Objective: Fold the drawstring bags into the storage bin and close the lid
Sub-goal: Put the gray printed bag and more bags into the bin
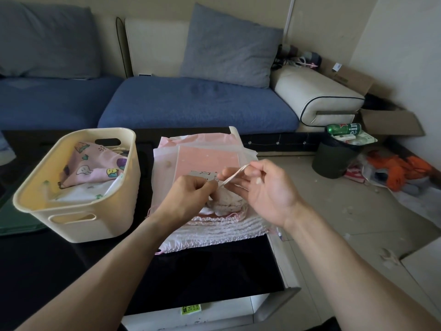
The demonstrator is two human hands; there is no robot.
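Drawstring bag [225,199], small, pale and printed, sitting bunched between both hands on top of the stack of bags [207,161]. Left hand [188,197] closing narrowly on the gathered neck of the bag, fingertips pinched together over the cloth. Right hand [265,187] held half open with palm turned up, thumb and forefinger pinching the pink-and-white twisted cord [235,175] and drawing it taut up and away from the left hand.

Looking light, thin and limp, probably collapsing wherever unsupported; likely best gripped at the ruffled neck or at the cord, since the flat body would slide and crumple. Cord looking slim and slightly rough, so offering a surer grip than the cloth.

Beneath the hands, stack lying flat: semi-translucent white and pink panels with frilled, shirred edges [214,231] nearest the wrists, soft and ridged. Just to the left of the left hand, storage bin [74,223] standing open, cream plastic, smooth, rigid, rounded at the corners with slot handles. Inside it, folded bags [95,168] resting loosely, one pink with cartoon prints over a white one, leaving room above. Lid not identifiable with any certainty in this view.

Under everything, worktop [214,271] showing glossy black, hard and slick, likely letting cloth slip when pushed. Beyond the hands, blue sofa [191,103] stretching across.
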